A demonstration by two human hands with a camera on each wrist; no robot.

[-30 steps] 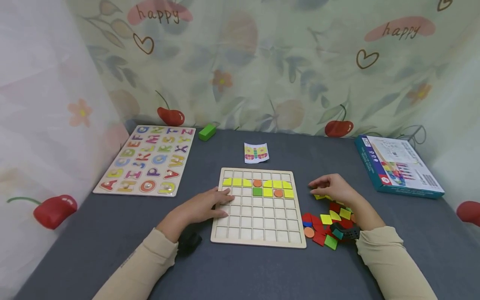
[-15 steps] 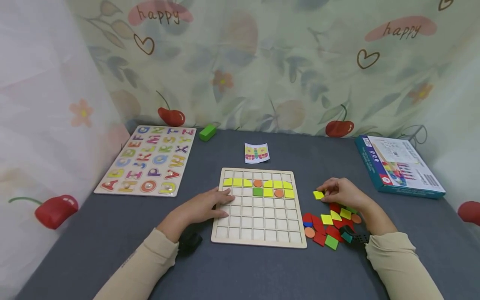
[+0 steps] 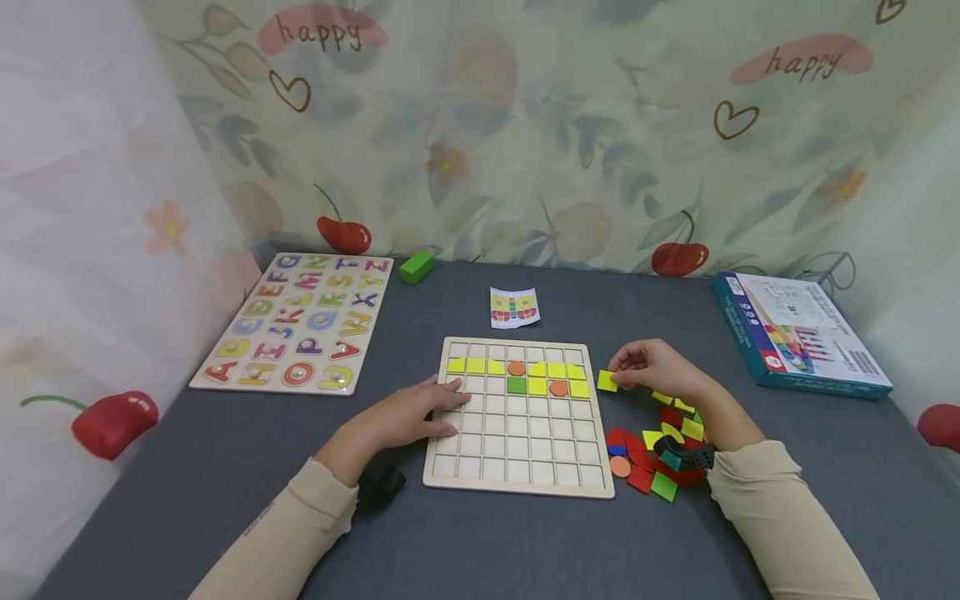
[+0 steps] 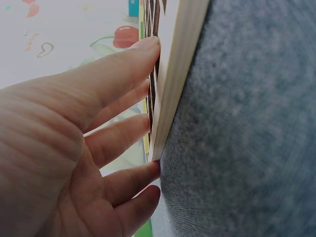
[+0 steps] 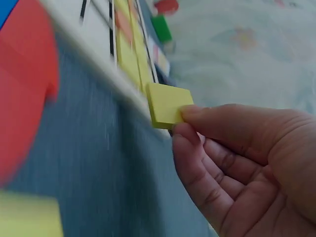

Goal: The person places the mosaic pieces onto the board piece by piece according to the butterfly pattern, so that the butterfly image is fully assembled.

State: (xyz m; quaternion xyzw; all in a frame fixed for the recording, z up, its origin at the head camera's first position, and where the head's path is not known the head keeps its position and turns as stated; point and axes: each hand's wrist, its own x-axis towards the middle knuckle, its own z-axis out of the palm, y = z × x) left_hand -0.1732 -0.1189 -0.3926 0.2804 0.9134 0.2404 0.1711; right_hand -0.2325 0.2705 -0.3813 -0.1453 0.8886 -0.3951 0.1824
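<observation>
My right hand [image 3: 660, 371] pinches a yellow square tile [image 5: 165, 103] between thumb and index finger, just off the right edge of a wooden grid board [image 3: 517, 450]. Yellow, orange and green tiles fill part of the board's second and third rows. On its left edge rests my left hand [image 3: 408, 411], fingers straight and spread; in the left wrist view the thumb [image 4: 133, 59] lies on the board's face. A loose pile of red, yellow, green, orange and blue tiles [image 3: 639, 479] lies right of the board, partly hidden under my right wrist.
A small picture card [image 3: 514, 308] with a butterfly pattern lies behind the board. At the left is an alphabet puzzle board [image 3: 247, 333], with a green block [image 3: 416, 267] near its far corner. A teal-edged box [image 3: 810, 333] lies at the right.
My right hand has lifted the yellow square tile from beside the pile and carried it left, close to the board. The left hand stays in place on the board's edge.
</observation>
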